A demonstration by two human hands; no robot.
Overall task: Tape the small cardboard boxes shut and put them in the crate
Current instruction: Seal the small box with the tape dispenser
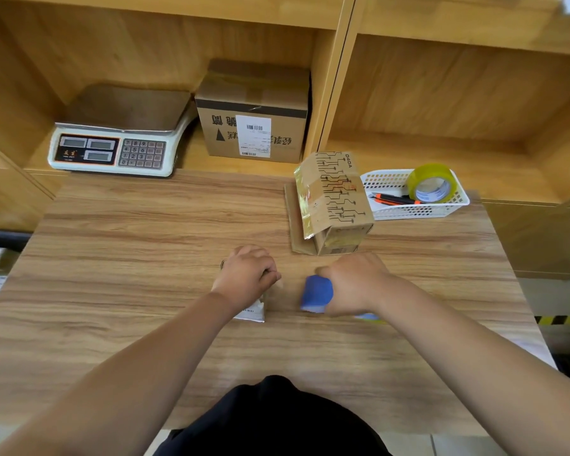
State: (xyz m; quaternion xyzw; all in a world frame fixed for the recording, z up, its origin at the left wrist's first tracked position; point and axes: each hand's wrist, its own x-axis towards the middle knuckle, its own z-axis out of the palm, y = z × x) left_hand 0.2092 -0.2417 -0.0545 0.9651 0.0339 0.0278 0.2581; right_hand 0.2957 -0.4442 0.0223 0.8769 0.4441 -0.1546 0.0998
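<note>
The left hand (pixel 246 278) has its fingers curled down over a small tan cardboard box with a white label (pixel 254 313). The box lies under the palm at the table's centre, with only its 6 o'clock edge showing. At 3 o'clock from it, near but apart, the right hand (pixel 354 281) is clamped around a blue plastic tape dispenser (pixel 316 292), which is blurred. A brown cardboard box printed with black circuit-like lines (pixel 334 199) sits on the wood-grain table (pixel 129 258) at 12 o'clock from the right hand, clear of it, with one flap open. Just beside this box, at its 3 o'clock, a white perforated plastic basket (pixel 454 207) holds a yellowish roll of tape (pixel 432 183).
</note>
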